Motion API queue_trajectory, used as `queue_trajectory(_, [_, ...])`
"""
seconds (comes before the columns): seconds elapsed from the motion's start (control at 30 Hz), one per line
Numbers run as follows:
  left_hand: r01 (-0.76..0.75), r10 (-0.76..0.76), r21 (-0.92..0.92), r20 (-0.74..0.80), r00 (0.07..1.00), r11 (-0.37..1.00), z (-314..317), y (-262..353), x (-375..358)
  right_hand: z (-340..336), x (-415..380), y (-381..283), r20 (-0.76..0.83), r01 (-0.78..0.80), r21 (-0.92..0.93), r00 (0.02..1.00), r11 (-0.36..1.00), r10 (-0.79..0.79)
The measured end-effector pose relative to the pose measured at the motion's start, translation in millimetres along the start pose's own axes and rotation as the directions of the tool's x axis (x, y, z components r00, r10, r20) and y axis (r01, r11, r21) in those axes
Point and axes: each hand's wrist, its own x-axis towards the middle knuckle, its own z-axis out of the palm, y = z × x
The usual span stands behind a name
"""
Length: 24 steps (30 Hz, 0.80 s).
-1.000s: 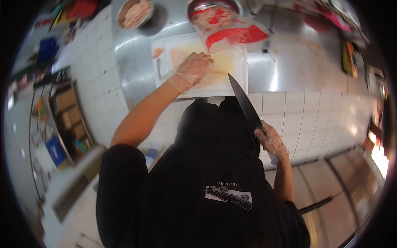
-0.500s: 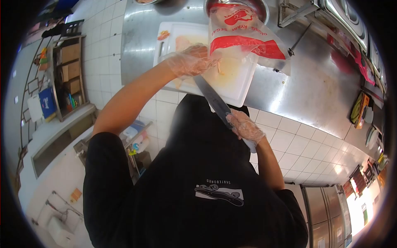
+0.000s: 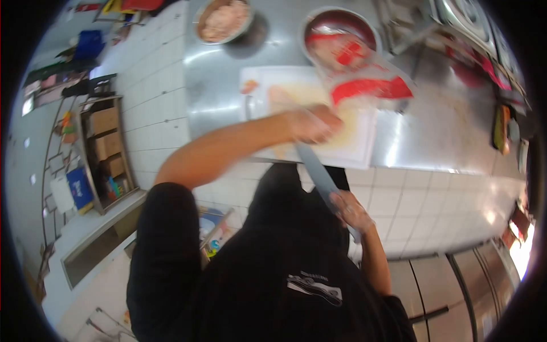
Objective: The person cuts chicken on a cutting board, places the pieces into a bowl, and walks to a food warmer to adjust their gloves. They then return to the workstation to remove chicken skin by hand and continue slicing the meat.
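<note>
My right hand (image 3: 354, 212), in a clear plastic glove, is wrapped round the handle of a large kitchen knife (image 3: 320, 178). The wide blade slants up and left, over the front edge of a white cutting board (image 3: 364, 149). Its tip comes close under my left hand (image 3: 317, 123), which is gloved too and sits low over the board. Motion smears the left fingers, so their grip and anything under them cannot be made out. Pale raw meat (image 3: 279, 98) lies on the board behind my left wrist. A small orange-pink scrap (image 3: 249, 86) rests at the board's far left corner.
A red-and-white plastic bag (image 3: 370, 85) hangs out of a metal bowl (image 3: 342, 16) and overlaps the board's far right corner. Another metal bowl (image 3: 224, 23) holds pale pink meat pieces at the far left. Everything stands on a steel table (image 3: 433, 131).
The whole view has shifted, bringing the bowl of meat pieces into sight. My left hand has moved slightly right across the board. My right hand still holds the knife at much the same slant.
</note>
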Motion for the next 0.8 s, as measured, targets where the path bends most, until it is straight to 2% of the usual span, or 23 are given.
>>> queue_trajectory(0.03, [-0.201,0.262,0.429,-0.086,0.961,0.881,10,-6,6,9,-6,2,-0.084,-0.031,-0.006,0.996,0.999,0.031])
queue_trajectory(0.1, [-0.231,0.382,0.531,-0.193,0.904,0.815,18,0,11,9,-3,11,-0.014,-0.076,0.021,0.997,0.997,0.076])
queue_trajectory(0.13, [-0.301,0.518,0.582,-0.249,0.818,0.755,25,-8,14,18,-4,22,-0.101,-0.034,0.044,0.994,0.998,0.039])
queue_trajectory(0.2, [-0.261,0.512,0.613,-0.276,0.813,0.745,26,-4,18,18,-3,23,-0.096,-0.024,0.035,0.995,0.999,0.027])
queue_trajectory(0.27, [-0.27,0.589,0.643,-0.351,0.728,0.716,31,0,21,20,1,17,-0.082,-0.046,0.035,0.995,0.998,0.049])
queue_trajectory(0.33, [-0.225,0.562,0.638,-0.393,0.728,0.737,34,18,19,20,3,15,-0.092,-0.106,0.047,0.99,0.993,0.11])
queue_trajectory(0.37, [-0.215,0.556,0.632,-0.41,0.723,0.745,34,31,22,17,6,19,-0.056,-0.071,0.025,0.996,0.997,0.072])
queue_trajectory(0.43, [-0.199,0.326,0.488,-0.189,0.926,0.85,12,81,-7,23,7,23,-0.151,-0.007,-0.018,0.989,1.0,0.004])
queue_trajectory(0.47, [-0.184,0.222,0.416,-0.045,0.974,0.891,7,101,-29,21,0,28,-0.212,0.01,-0.04,0.977,0.999,-0.018])
queue_trajectory(0.5, [-0.3,0.392,0.399,-0.173,0.904,0.867,6,103,-53,13,0,29,-0.145,-0.052,-0.047,0.988,0.998,0.045])
queue_trajectory(0.53, [-0.405,0.53,0.39,-0.297,0.794,0.827,0,99,-83,10,-5,26,-0.158,-0.05,-0.05,0.987,0.997,0.042])
queue_trajectory(0.57, [-0.327,0.36,0.218,-0.131,0.924,0.92,-35,117,-113,13,-7,18,-0.162,-0.038,-0.054,0.986,0.998,0.029])
queue_trajectory(0.6, [-0.16,0.169,0.13,-0.058,0.984,0.979,-73,145,-137,14,-6,9,-0.155,-0.021,-0.06,0.988,0.998,0.012])
queue_trajectory(0.63, [-0.201,0.234,0.15,-0.252,0.939,0.968,-87,147,-157,8,-6,-1,-0.044,-0.054,-0.068,0.998,0.996,0.051])
queue_trajectory(0.67, [-0.231,0.292,0.187,-0.442,0.848,0.955,-100,150,-177,8,-8,-6,-0.048,-0.032,-0.056,0.998,0.998,0.029])
queue_trajectory(0.7, [-0.242,0.334,0.231,-0.605,0.723,0.942,-114,152,-197,10,-11,-9,-0.055,-0.015,-0.041,0.998,0.999,0.013])
queue_trajectory(0.73, [-0.17,0.4,0.378,-0.693,0.599,0.91,-128,161,-212,10,-13,-10,-0.065,-0.001,-0.029,0.998,1.0,-0.001])
queue_trajectory(0.77, [-0.051,0.456,0.489,-0.763,0.459,0.871,-143,169,-228,11,-15,-10,-0.058,-0.009,-0.033,0.998,0.999,0.007])
queue_trajectory(0.8, [-0.065,0.59,0.592,-0.778,0.214,0.803,-161,157,-229,12,-14,-10,-0.052,-0.014,-0.036,0.999,0.999,0.012])
